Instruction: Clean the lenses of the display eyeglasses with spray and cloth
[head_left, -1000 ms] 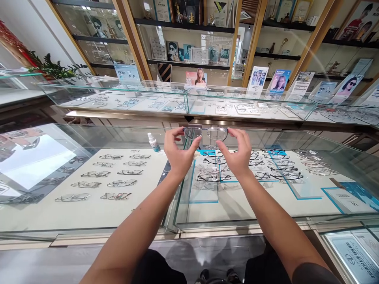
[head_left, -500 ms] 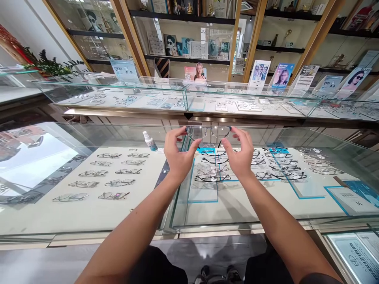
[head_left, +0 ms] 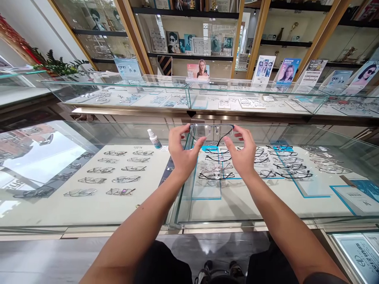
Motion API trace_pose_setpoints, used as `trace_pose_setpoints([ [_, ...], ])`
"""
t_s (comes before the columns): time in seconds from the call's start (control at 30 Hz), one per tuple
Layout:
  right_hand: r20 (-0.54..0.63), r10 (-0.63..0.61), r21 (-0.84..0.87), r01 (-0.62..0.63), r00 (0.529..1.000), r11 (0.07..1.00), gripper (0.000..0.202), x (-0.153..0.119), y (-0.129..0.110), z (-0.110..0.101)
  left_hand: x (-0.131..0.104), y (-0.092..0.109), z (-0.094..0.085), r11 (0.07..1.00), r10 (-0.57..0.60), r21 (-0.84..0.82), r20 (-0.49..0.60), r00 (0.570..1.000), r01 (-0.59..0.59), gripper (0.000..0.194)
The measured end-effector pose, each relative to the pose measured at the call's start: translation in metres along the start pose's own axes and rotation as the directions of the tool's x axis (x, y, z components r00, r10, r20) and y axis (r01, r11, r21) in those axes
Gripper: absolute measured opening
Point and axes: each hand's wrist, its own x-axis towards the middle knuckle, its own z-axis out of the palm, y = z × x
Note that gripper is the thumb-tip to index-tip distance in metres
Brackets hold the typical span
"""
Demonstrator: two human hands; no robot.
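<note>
A pair of eyeglasses (head_left: 201,131) with clear lenses and a dark upper rim is held up over the glass counter. My left hand (head_left: 183,154) grips its left end with the fingertips, thumb spread below the lens. On the other end, my right hand (head_left: 244,153) pinches the frame near the hinge, its thumb also low. The lenses face away from me, and a dark temple arm hangs down behind the right lens. Beneath my hands, inside the case, lie several dark-framed glasses (head_left: 217,175) in a column on a blue-edged white panel.
A small white spray bottle (head_left: 154,139) stands on the counter left of my left hand. Rows of glasses (head_left: 100,170) lie under the left glass. Across the aisle runs another display case (head_left: 189,94) topped with advertising cards (head_left: 264,71). A leafy plant (head_left: 56,63) is at far left.
The whole view has shifted slightly, so hands and counter sit a little further right. Both hands keep hold of the glasses, whose temple arms appear at a slightly different angle.
</note>
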Motion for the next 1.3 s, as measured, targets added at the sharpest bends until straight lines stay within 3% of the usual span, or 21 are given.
trace_pose_setpoints([
  [0.37, 0.007, 0.014, 0.011, -0.014, 1.0, 1.0, 0.041, -0.001, 0.0007, -0.0003, 0.0004, 0.0003, 0.0002, 0.998, 0.047, -0.029, -0.016, 0.999, -0.047, 0.047],
  [1.3, -0.077, -0.103, -0.073, 0.098, 0.992, 0.993, 0.043, 0.0015, -0.0031, -0.0032, -0.0031, -0.0039, 0.0023, 0.995, -0.09, -0.032, 0.103, 0.991, 0.094, 0.047],
])
